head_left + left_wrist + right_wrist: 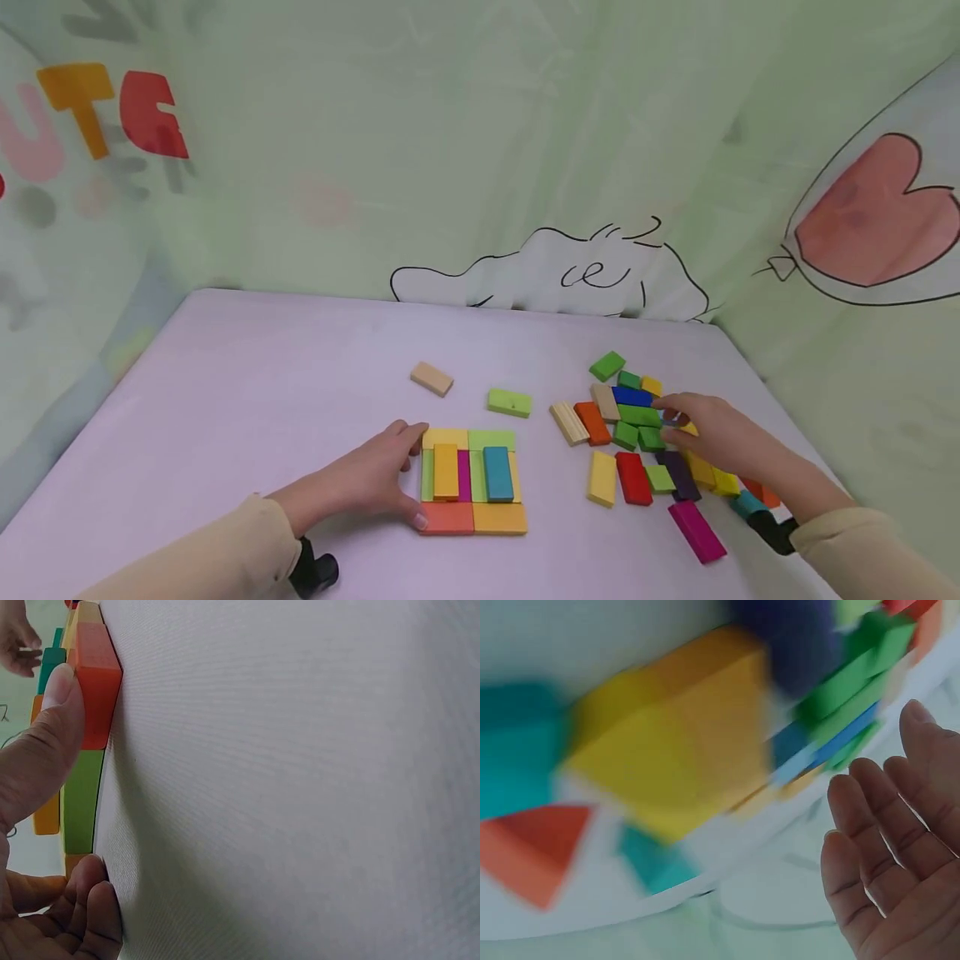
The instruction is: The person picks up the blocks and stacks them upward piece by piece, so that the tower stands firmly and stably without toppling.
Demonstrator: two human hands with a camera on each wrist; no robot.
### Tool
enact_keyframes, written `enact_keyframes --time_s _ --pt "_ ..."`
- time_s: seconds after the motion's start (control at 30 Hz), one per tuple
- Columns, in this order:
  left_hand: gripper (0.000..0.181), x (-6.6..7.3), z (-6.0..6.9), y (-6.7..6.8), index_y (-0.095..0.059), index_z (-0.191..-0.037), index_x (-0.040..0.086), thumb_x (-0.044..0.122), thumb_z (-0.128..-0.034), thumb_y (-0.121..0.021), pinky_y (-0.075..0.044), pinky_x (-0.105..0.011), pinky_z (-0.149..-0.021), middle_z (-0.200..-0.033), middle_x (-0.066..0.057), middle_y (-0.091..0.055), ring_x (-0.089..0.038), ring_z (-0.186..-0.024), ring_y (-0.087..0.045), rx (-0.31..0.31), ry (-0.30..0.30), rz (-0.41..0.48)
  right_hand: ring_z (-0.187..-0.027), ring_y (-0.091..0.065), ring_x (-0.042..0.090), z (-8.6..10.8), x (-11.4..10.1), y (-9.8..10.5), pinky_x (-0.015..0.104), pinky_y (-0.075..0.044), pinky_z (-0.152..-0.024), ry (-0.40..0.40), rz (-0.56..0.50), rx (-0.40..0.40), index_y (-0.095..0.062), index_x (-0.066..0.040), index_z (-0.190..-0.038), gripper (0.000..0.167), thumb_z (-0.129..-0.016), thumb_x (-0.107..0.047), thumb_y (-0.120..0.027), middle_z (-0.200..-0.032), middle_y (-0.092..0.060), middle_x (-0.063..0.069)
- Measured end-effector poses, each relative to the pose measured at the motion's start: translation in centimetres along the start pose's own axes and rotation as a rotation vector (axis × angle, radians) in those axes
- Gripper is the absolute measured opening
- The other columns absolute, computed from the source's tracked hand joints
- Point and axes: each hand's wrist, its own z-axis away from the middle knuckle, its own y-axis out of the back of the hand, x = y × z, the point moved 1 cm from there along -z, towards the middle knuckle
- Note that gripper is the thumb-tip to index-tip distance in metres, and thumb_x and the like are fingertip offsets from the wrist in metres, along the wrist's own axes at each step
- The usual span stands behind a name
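Note:
My left hand (371, 479) is at the left side of a flat square of wooden blocks. Its thumb (64, 705) touches the red-orange block (447, 518) at the near corner, and its fingers rest by the far corner. On top of the square lie an orange-yellow block (446, 472) and a blue block (497, 473), with a magenta block (463, 477) between and below them. My right hand (712, 429) hovers over the loose blocks at the right, fingers loosely bent, holding nothing. Near its fingertips are a blue block (632, 397) and a green block (639, 416).
A tan block (432, 378) and a light green block (510, 402) lie behind the square. Right of it are a pale yellow block (602, 478), a red block (633, 478) and a magenta block (697, 531). A printed curtain (480, 150) hangs behind the table.

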Motion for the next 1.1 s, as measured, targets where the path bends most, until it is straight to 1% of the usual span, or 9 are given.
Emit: enact_keyframes --time_s 0.23,0.37,0.5,0.6,0.7,0.8,0.93,1.03,1.1 --pt "0.11 0.1 0.2 0.1 -0.041 -0.152 0.002 0.033 -0.0629 -0.098 -0.057 -0.045 -0.1 -0.119 -0.006 -0.057 -0.018 -0.102 -0.057 0.003 0.004 0.006 -0.097 -0.064 0.037 1.6 5.6 -0.3 0.046 -0.062 -0.078 -0.071 -0.001 0.016 -0.059 0.009 -0.129 0.049 -0.087 -0.007 -0.078 -0.115 -0.067 0.027" --pt "0.11 0.3 0.2 0.2 -0.042 -0.152 0.002 0.033 -0.0626 -0.099 -0.057 -0.045 -0.1 -0.119 -0.006 -0.058 -0.018 -0.102 -0.057 0.002 0.008 0.0 -0.108 -0.058 0.048 1.9 7.3 -1.1 0.058 -0.059 -0.086 -0.071 0.004 -0.03 -0.06 0.002 -0.134 0.054 -0.086 -0.013 -0.08 -0.126 -0.059 0.035" --pt "0.11 0.3 0.2 0.2 -0.042 -0.152 0.002 0.033 -0.0623 -0.099 -0.057 -0.044 -0.099 -0.118 -0.005 -0.058 -0.017 -0.101 -0.057 0.001 0.01 -0.007 -0.119 -0.045 0.058 2.2 7.6 -1.8 0.066 -0.056 -0.086 -0.081 -0.024 -0.079 -0.053 -0.005 -0.144 0.074 -0.083 -0.032 -0.084 -0.139 -0.048 0.039" --pt "0.111 0.3 0.2 0.1 -0.041 -0.152 0.002 0.034 -0.0625 -0.098 -0.057 -0.044 -0.099 -0.118 -0.005 -0.057 -0.017 -0.101 -0.056 0.0 0.009 -0.005 -0.119 -0.042 0.056 2.2 7.4 -2.0 0.063 -0.057 -0.083 -0.085 -0.054 -0.125 -0.045 -0.006 -0.15 0.093 -0.074 -0.036 -0.09 -0.143 -0.045 0.037" --pt "0.111 0.2 0.2 0.1 -0.041 -0.152 0.002 0.034 -0.0624 -0.099 -0.057 -0.044 -0.099 -0.118 -0.005 -0.057 -0.017 -0.102 -0.056 0.001 0.011 -0.003 -0.119 -0.044 0.054 2.2 7.1 -2.1 0.062 -0.058 -0.082 -0.068 -0.038 -0.134 -0.041 -0.005 -0.151 0.102 -0.069 -0.036 -0.093 -0.143 -0.047 0.033" --pt "0.111 0.1 0.2 0.1 -0.041 -0.152 0.002 0.034 -0.0625 -0.098 -0.057 -0.045 -0.099 -0.118 -0.005 -0.057 -0.017 -0.102 -0.057 0.001 0.007 -0.003 -0.113 -0.05 0.05 2.2 6.9 -2.4 0.061 -0.057 -0.08 -0.054 0.046 -0.067 -0.046 -0.001 -0.146 0.099 -0.068 -0.041 -0.093 -0.135 -0.056 0.029" --pt "0.111 0.2 0.2 0.1 -0.041 -0.152 0.002 0.034 -0.0625 -0.098 -0.057 -0.044 -0.098 -0.118 -0.005 -0.057 -0.017 -0.101 -0.056 0.0 0.007 -0.002 -0.106 -0.055 0.046 2.3 6.7 -2.6 0.065 -0.052 -0.082 -0.08 0.163 -0.001 -0.052 0.003 -0.139 0.097 -0.071 -0.058 -0.085 -0.125 -0.063 0.026" --pt "0.11 0.3 0.2 0.1 -0.042 -0.152 0.002 0.034 -0.0624 -0.099 -0.058 -0.044 -0.098 -0.117 -0.005 -0.057 -0.017 -0.1 -0.056 0.0 0.011 -0.002 -0.104 -0.057 0.043 2.3 6.9 -2.5 0.063 -0.054 -0.082 -0.083 0.167 -0.026 -0.055 0.0 -0.138 0.093 -0.073 -0.061 -0.082 -0.122 -0.064 0.026" --pt "0.11 0.3 0.2 0.1 -0.042 -0.152 0.002 0.033 -0.0623 -0.099 -0.057 -0.044 -0.098 -0.117 -0.005 -0.057 -0.017 -0.101 -0.056 -0.002 0.012 -0.002 -0.104 -0.058 0.038 2.3 7.1 -2.3 0.06 -0.056 -0.083 -0.07 0.117 -0.066 -0.057 -0.004 -0.138 0.082 -0.077 -0.054 -0.083 -0.12 -0.064 0.022"
